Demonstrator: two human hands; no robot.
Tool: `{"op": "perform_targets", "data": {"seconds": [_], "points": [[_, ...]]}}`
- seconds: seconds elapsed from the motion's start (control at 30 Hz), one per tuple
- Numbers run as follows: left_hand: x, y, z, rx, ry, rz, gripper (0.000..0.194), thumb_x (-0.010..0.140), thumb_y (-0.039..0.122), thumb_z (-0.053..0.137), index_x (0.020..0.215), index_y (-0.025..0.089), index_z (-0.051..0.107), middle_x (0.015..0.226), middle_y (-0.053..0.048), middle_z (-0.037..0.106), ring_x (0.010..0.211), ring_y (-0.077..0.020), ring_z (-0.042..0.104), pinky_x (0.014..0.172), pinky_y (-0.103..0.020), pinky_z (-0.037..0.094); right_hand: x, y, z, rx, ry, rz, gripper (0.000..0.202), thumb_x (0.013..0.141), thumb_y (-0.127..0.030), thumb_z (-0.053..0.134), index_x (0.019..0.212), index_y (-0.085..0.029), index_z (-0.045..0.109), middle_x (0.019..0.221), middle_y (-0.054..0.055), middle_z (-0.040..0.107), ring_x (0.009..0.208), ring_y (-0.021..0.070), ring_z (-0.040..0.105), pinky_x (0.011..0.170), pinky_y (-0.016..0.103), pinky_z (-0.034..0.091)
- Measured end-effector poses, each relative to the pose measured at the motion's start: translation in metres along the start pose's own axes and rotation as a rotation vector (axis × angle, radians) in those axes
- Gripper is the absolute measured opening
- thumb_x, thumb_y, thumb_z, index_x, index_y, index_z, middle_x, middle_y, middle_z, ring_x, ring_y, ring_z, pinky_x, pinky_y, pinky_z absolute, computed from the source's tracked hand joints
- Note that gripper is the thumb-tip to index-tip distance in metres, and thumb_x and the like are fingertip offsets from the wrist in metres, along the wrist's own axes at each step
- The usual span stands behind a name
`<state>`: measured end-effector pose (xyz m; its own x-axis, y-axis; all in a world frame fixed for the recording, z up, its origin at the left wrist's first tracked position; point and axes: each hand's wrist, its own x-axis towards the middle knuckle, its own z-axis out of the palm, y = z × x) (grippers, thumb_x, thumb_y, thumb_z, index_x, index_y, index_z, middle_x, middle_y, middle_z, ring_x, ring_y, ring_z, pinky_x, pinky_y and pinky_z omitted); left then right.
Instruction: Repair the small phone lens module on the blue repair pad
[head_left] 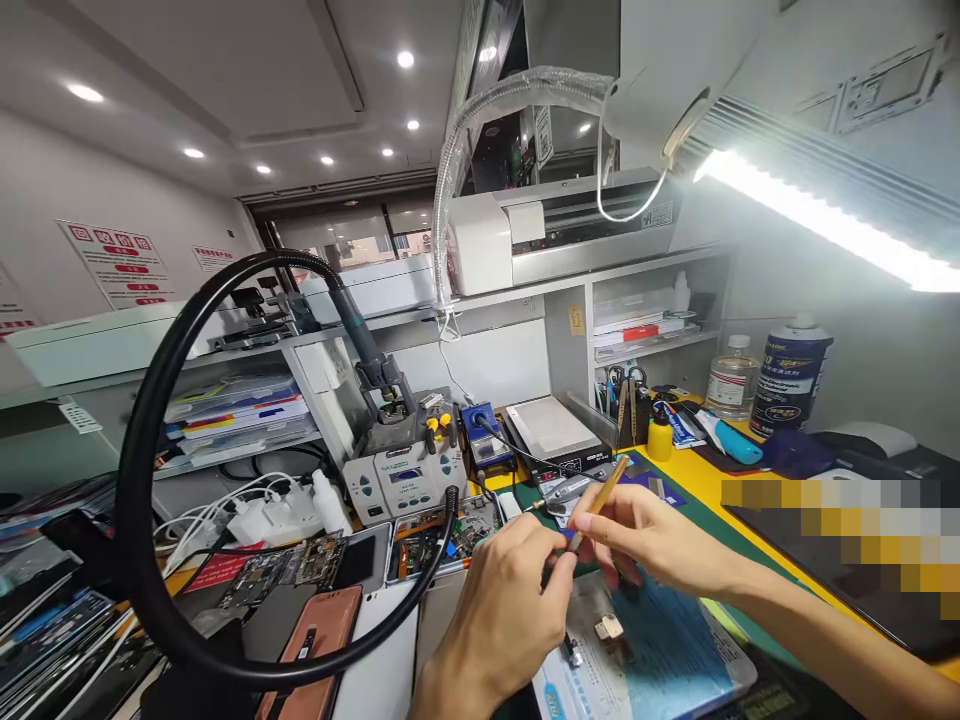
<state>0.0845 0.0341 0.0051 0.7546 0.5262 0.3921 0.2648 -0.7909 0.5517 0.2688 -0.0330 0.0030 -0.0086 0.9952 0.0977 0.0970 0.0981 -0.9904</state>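
My right hand (630,525) is closed around a slim gold-coloured hand tool (609,488), held slanted like a pen with its upper end pointing up and right. My left hand (514,590) is closed in a pinch close to the tool's lower end. Whatever lies between its fingertips is hidden or too small to name. Below both hands lies a blue and white pad (675,645). On it rest a small shiny metallic part (608,628) and a small dark piece (572,652).
A thick black hose (131,480) loops across the left from a hot-air station (409,480). Behind my hands stand a tray of circuit parts (480,525) and a flat heating plate (559,435). A spray can (791,375) stands at right, and a lit lamp (825,220) hangs above.
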Motion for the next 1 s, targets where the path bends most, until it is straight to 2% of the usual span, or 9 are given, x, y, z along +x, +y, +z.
{"op": "perform_targets", "data": {"seconds": [0.3,0.47,0.57,0.77,0.83,0.9,1.0], "points": [[0.005,-0.014,-0.016,-0.189,0.071,-0.019,0.018,0.086,0.021,0.057,0.069,0.019,0.062,0.072,0.0,0.06,0.067,-0.0146,0.054,0.061,-0.027,0.038,0.003,-0.02,-0.007,-0.019,0.082,-0.018,0.04,0.087,-0.051,0.065,0.091,-0.011,0.066,0.069,0.003,0.063,0.05,0.011,0.057,0.041,0.019,0.039],[0.004,-0.025,-0.039,-0.403,0.251,-0.054,0.02,0.088,0.029,0.058,0.072,0.018,0.061,0.071,0.001,0.056,0.065,-0.0129,0.051,0.061,-0.025,0.04,0.009,-0.037,-0.013,-0.024,0.162,-0.053,0.037,0.087,-0.05,0.066,0.086,-0.013,0.064,0.073,0.003,0.061,0.051,0.0093,0.051,0.042,0.02,0.035],[0.003,-0.035,-0.05,-0.544,0.336,-0.08,0.022,0.088,0.033,0.061,0.073,0.017,0.063,0.065,0.002,0.054,0.06,-0.0114,0.049,0.057,-0.024,0.04,0.014,-0.047,-0.011,-0.077,0.161,-0.065,0.038,0.085,-0.051,0.067,0.084,-0.013,0.065,0.072,0.003,0.062,0.051,0.0101,0.051,0.043,0.021,0.035],[0.008,-0.05,-0.051,-0.802,0.495,-0.145,0.016,0.085,0.03,0.065,0.079,0.015,0.064,0.057,0.005,0.052,0.051,-0.0086,0.046,0.046,-0.019,0.035,0.011,-0.065,0.0,-0.318,0.119,-0.083,0.033,0.078,-0.042,0.077,0.094,-0.014,0.073,0.065,0.001,0.062,0.055,0.0113,0.051,0.047,0.022,0.035],[0.009,-0.05,-0.051,-0.865,0.536,-0.165,0.015,0.083,0.028,0.068,0.079,0.014,0.064,0.059,0.005,0.053,0.051,-0.0077,0.047,0.045,-0.018,0.035,0.007,-0.069,0.003,-0.54,0.076,-0.124,0.032,0.085,-0.044,0.069,0.1,-0.015,0.074,0.068,0.001,0.061,0.058,0.0114,0.052,0.05,0.021,0.037],[0.009,-0.048,-0.051,-0.921,0.546,-0.188,0.015,0.081,0.028,0.07,0.08,0.014,0.066,0.061,0.004,0.055,0.051,-0.0074,0.048,0.044,-0.018,0.035,0.003,-0.07,0.006,-0.682,0.048,-0.131,0.036,0.091,-0.047,0.061,0.104,-0.016,0.073,0.065,0.0,0.059,0.056,0.011,0.051,0.048,0.021,0.036],[0.01,-0.044,-0.051,-0.99,0.502,-0.226,0.017,0.076,0.029,0.075,0.077,0.014,0.068,0.061,0.003,0.056,0.049,-0.0071,0.047,0.041,-0.018,0.035,-0.001,-0.07,0.01,-0.744,0.057,-0.123,0.038,0.092,-0.048,0.058,0.105,-0.016,0.074,0.06,-0.001,0.055,0.051,0.0098,0.049,0.044,0.02,0.034]]}}
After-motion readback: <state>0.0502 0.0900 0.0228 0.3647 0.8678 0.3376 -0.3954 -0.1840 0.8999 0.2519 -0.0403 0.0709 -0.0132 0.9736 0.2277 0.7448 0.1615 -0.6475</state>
